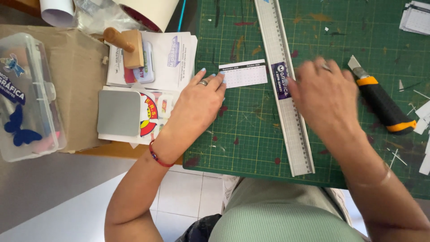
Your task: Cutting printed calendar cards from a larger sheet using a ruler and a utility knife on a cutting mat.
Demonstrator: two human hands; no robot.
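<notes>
My left hand [197,105] rests flat on the green cutting mat [251,134], its fingertips touching the left edge of a small white calendar card [244,74] with a dark header strip. My right hand [324,96], slightly blurred, hovers over the mat with its fingers curled beside a long metal ruler [286,89] that runs from the top down the mat. It holds nothing I can see. A black and orange utility knife [380,105] lies just right of that hand, blade pointing up-left.
Printed papers and sticker sheets [152,67] lie left of the mat, with a wooden-handled stamp [127,45] and a grey pad [118,112] on them. A clear plastic box [27,98] stands far left. Paper scraps [423,121] and stacked cards [416,18] sit at the right.
</notes>
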